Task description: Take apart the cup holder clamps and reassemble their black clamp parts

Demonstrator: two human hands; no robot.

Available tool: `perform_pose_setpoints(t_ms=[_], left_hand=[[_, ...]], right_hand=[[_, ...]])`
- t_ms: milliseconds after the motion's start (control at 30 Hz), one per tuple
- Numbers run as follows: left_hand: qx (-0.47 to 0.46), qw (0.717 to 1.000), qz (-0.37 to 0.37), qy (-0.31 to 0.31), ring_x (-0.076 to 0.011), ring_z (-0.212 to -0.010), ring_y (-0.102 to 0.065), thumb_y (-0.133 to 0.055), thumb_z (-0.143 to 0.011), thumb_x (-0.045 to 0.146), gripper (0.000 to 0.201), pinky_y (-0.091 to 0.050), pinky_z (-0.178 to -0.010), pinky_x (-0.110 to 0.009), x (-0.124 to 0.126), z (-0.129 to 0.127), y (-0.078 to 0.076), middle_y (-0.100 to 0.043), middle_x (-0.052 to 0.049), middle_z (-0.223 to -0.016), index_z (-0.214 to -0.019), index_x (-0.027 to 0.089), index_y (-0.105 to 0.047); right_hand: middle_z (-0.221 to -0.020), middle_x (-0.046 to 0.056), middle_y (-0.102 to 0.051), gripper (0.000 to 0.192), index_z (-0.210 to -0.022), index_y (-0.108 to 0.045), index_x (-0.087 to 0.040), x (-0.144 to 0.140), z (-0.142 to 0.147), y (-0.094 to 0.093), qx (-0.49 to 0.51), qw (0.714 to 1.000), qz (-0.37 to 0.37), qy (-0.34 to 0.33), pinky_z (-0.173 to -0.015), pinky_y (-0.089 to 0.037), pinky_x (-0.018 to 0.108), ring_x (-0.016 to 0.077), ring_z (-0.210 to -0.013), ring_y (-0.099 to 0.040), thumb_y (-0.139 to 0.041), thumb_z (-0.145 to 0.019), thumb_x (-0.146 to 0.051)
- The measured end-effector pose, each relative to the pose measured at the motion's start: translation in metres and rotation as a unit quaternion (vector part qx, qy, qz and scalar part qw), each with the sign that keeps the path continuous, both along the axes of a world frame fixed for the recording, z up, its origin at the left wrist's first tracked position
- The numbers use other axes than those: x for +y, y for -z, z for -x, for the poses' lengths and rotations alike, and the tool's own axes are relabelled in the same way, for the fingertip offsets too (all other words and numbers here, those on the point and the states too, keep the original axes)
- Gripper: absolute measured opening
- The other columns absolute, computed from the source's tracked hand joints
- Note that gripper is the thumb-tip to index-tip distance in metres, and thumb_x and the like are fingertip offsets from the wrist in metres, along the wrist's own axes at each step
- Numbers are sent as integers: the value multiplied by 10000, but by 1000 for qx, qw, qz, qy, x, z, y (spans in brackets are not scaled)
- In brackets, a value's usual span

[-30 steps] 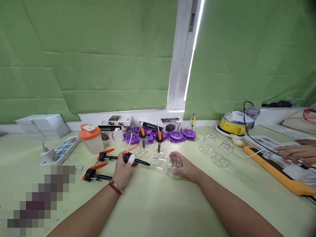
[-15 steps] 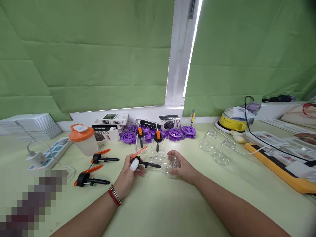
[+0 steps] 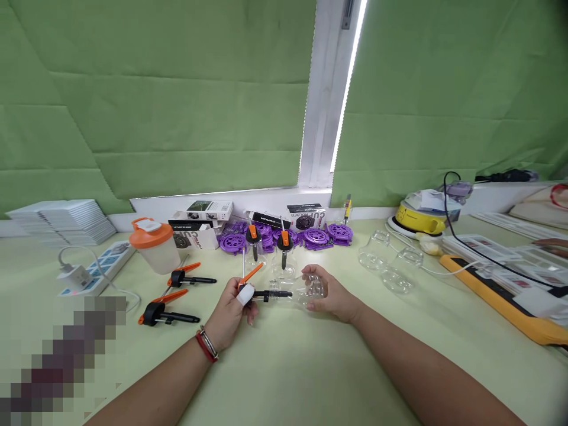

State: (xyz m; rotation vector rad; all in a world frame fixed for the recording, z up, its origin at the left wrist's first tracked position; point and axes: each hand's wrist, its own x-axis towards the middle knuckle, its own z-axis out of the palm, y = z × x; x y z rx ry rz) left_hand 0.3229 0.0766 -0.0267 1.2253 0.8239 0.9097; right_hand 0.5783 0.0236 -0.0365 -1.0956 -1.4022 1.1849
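Note:
My left hand (image 3: 227, 316), with a white wrap on the thumb, is closed round a black pump cap (image 3: 261, 295) with an orange lever. My right hand (image 3: 333, 297) grips the base of a clear bottle (image 3: 298, 290) lying on its side in the air. The cap's black tube reaches through the bottle neck into its body. Two more pump caps, a nearer one (image 3: 156, 313) and a farther one (image 3: 180, 278), lie to the left. Beyond my hands stand two bottles, a left one (image 3: 254, 258) and a right one (image 3: 284, 263), fitted with such caps.
Two uncapped clear bottles, one (image 3: 371, 255) behind the other (image 3: 399, 278), stand at right. An orange-lidded shaker (image 3: 155, 251) and a power strip (image 3: 110, 266) are at left. Purple plastic parts (image 3: 317, 236) and boxes (image 3: 195, 238) line the back. A yellow pot (image 3: 417, 222) stands back right.
The black tube has gone deeper into the bottle, and the bottle neck is closer to the cap. The orange lever has tilted more upright. Both hands keep their hold.

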Motion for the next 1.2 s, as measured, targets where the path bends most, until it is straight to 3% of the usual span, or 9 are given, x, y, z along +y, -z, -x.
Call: perform_pose_setpoints(t_ms=[167, 333, 500, 800, 933, 1067, 1133, 1200], left_hand=[[11, 1000, -13, 4, -118, -490, -541, -565, -780, 458, 305, -405, -384, -219, -3, 0, 3, -559, 39, -644, -875, 214, -408], [16, 999, -13, 34, -127, -512, -552, -541, -795, 480, 310, -435, -403, -231, -6, -3, 0, -543, 39, -631, -861, 215, -394], [18, 995, -19, 100, -136, -511, -568, -443, -851, 517, 306, -454, -424, -241, -9, -4, -1, -531, 45, -590, -852, 219, -377], [39, 995, -28, 93, -120, -458, -571, -466, -820, 541, 325, -434, -373, -236, -12, -6, -3, -557, 25, -689, -826, 218, -427], [66, 993, -49, 90, -129, -450, -572, -495, -815, 511, 300, -404, -348, -222, -15, -8, -5, -542, 35, -627, -825, 220, -419], [60, 992, -50, 102, -126, -468, -576, -505, -825, 481, 276, -417, -353, -223, -15, -10, -3, -542, 36, -670, -844, 226, -401], [47, 993, -35, 104, -122, -472, -574, -506, -828, 473, 270, -426, -360, -224, -14, -10, -2, -545, 32, -697, -856, 224, -402], [33, 994, -14, 104, -120, -471, -572, -514, -824, 470, 271, -415, -356, -218, -12, -9, -2, -550, 27, -702, -864, 222, -411]], right_hand=[[-1039, 31, -460, 683, -1124, -465, -260, 0, -6, -1, 6, 1000, -11, -15, -746, -432, 284, 160, -897, -471, -812, -538, -291], [-1027, 20, -463, 681, -1130, -451, -274, -3, 6, -1, 22, 1000, 12, -15, -706, -439, 270, 138, -832, -483, -812, -553, -302], [-1081, 35, -475, 710, -1147, -447, -272, -5, 17, 3, -15, 1000, 0, -6, -782, -443, 302, 154, -882, -500, -823, -546, -317], [-1184, 56, -432, 780, -1167, -454, -263, -12, 20, -5, -125, 988, -89, 29, -942, -374, 370, 212, -1036, -453, -837, -492, -333], [-1020, 31, -510, 734, -1187, -406, -268, -9, 22, -5, -55, 998, -23, 14, -787, -449, 324, 164, -857, -510, -789, -578, -416], [-780, -21, -496, 456, -1124, -424, -261, -6, 23, -4, 8, 999, 36, -2, -576, -449, 264, 118, -634, -480, -568, -784, -529], [-819, -8, -509, 437, -1092, -452, -246, -5, 22, -4, 6, 999, 31, -8, -602, -457, 265, 121, -672, -497, -591, -775, -514], [-965, 23, -527, 534, -1107, -466, -243, -5, 20, -3, -7, 1000, 6, -13, -718, -466, 290, 140, -798, -526, -715, -682, -450]])
